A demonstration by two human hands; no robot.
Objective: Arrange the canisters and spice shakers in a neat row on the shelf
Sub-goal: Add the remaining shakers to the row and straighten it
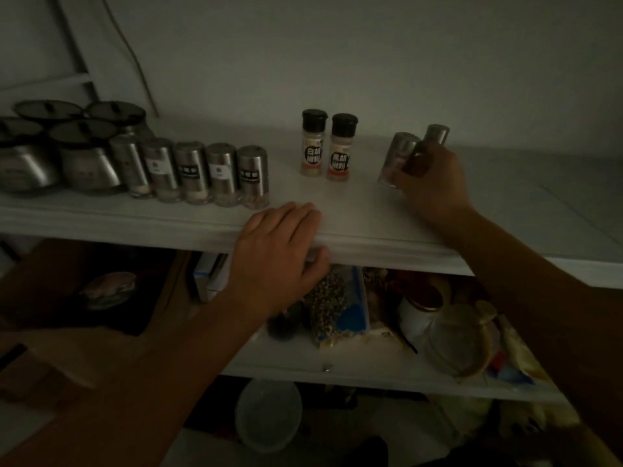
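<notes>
On the white shelf (337, 210) several steel spice shakers (222, 175) stand in a row at the left. Behind and left of them sit several steel canisters (89, 163) with dark lids. Two plastic pepper bottles (328, 146) with black caps stand side by side in the middle. My right hand (435, 187) is closed around a steel shaker (396, 156) at the right, tilted. A second steel shaker (436, 133) stands just behind it, partly hidden by my fingers. My left hand (279, 257) rests on the shelf's front edge, fingers curled over it, holding nothing.
Below, a lower shelf (337, 369) holds a bag of peppercorns (328, 305), a white jar with a red lid (419, 308), a glass jar (462, 342) and packets. A plastic tub (268, 416) sits further down. A wooden surface (84, 291) lies at the left.
</notes>
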